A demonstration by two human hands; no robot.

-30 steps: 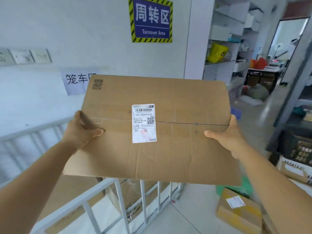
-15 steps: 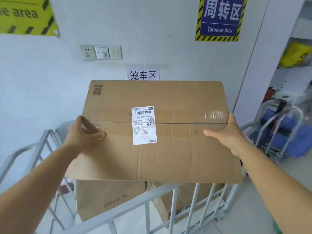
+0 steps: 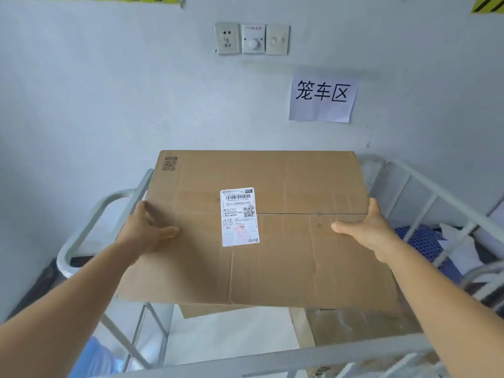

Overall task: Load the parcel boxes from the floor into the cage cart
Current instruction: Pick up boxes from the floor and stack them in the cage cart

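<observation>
Head cam view: big flat cardboard parcel box (image 3: 272, 241) is held up in the air over the cage cart (image 3: 90, 227), top face toward the camera, white shipping label (image 3: 239, 216) stuck across the centre seam. Left hand (image 3: 148, 230) has its grip clamped on the left edge, thumb lying on top, fingers tucked under where you can't see them. Right hand (image 3: 368, 230) does the same on the right edge, thumb on top, fingers hidden behind the side. Label print is too small to read properly, same for the little QR mark (image 3: 169, 163) in the far left corner.

Under the box, more brown cartons (image 3: 349, 326) sit inside the cart, mostly covered by the held one, so can't say how many. The near rail (image 3: 272, 358) of the cart runs blurry across the bottom. Off to the right there's something blue and perforated (image 3: 420, 241) behind the cart bars, hard to make out. On the wall: a socket and switch panel (image 3: 252, 38), a paper sign (image 3: 323, 95) with Chinese characters, and yellow-black hazard stripes cut off at the top.
</observation>
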